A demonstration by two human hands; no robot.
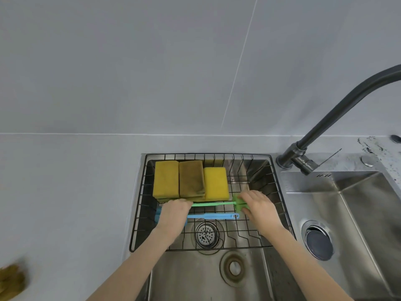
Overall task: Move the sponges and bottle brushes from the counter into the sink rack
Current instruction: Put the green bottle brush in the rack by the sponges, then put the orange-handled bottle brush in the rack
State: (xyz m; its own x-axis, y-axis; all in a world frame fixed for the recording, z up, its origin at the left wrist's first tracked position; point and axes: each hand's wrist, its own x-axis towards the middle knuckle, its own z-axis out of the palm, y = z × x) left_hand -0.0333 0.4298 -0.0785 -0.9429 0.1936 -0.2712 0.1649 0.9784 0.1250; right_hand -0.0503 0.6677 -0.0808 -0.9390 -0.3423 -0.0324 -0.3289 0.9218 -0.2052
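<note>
1. Head view looks down on a wire sink rack (138,205) set across the left basin of a steel sink (338,192), with a dark faucet (338,111) at the far right.
2. Three yellow sponges (191,181) lie side by side at the far end of the rack, touching one another.
3. The left hand (173,213) grasps the handle end of a green bottle brush (212,204), while the right hand (258,206) closes its grip around the brush's green foam head; the brush lies across the rack just near of the sponges.
4. A blue bottle brush (212,216) lies parallel, just nearer again, its left end hidden under the left hand.
5. On the grey bench (65,192), at the near left, a blurred brownish-yellow object (10,281) sits; it may be another sponge, but that cannot be told.
6. Judging by looks, the brushes are light, with thin, slightly springy plastic stems and soft heads; holding both ends keeps one level. The sponges are soft and light, best pinched across the short sides.
</note>
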